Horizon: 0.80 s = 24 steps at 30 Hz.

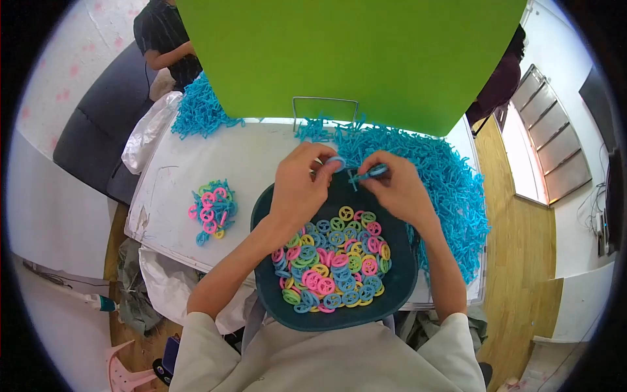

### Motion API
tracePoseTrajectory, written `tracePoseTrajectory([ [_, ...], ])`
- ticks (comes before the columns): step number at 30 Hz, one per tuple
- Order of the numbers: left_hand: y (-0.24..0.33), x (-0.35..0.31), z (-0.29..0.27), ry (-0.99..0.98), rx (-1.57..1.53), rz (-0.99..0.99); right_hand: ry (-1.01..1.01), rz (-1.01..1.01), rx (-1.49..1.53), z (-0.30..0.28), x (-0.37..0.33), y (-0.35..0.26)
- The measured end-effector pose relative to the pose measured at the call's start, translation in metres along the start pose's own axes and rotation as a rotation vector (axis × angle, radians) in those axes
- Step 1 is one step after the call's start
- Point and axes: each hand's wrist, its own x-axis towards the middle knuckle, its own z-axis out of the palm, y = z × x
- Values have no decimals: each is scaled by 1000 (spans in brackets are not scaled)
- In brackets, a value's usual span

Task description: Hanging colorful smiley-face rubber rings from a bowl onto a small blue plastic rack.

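Note:
Above the far rim of a dark green tub (260, 277), both my hands are closed on small plastic parts. My left hand (299, 186) pinches a light blue ring-shaped wheel (336, 162) between thumb and fingers. In my right hand (400, 189) is a blue branched stick piece (353, 178), with a darker blue wheel (377, 170) beside it at the fingertips. The two hands are a small gap apart. Inside the tub lie many small spoked wheels (328, 261) in pink, blue, yellow and green.
Blue branched pieces (450, 196) are heaped along the table's right side, with another heap (201, 108) at the far left. A small pile of joined wheels and sticks (212, 210) lies on the white table (171, 196). A green board (353, 59) stands behind; another person (168, 46) sits beyond.

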Motion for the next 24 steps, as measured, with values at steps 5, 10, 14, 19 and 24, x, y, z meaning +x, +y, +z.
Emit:
tracePoseTrajectory([
  [5,-3,3,-3,32,-822,-142,257,39,715,-1,5,2],
  [10,6,-2,-3,-111,-1014,-214,318,-61,624,14,8,4],
  [14,6,-2,-6,-71,-865,-198,262,84,628,11,6,-9],
  [19,10,-3,-3,-107,-973,-253,248,24,684,14,7,-3],
  [24,7,-2,0,-69,-945,-220,240,23,648,16,5,-5],
])
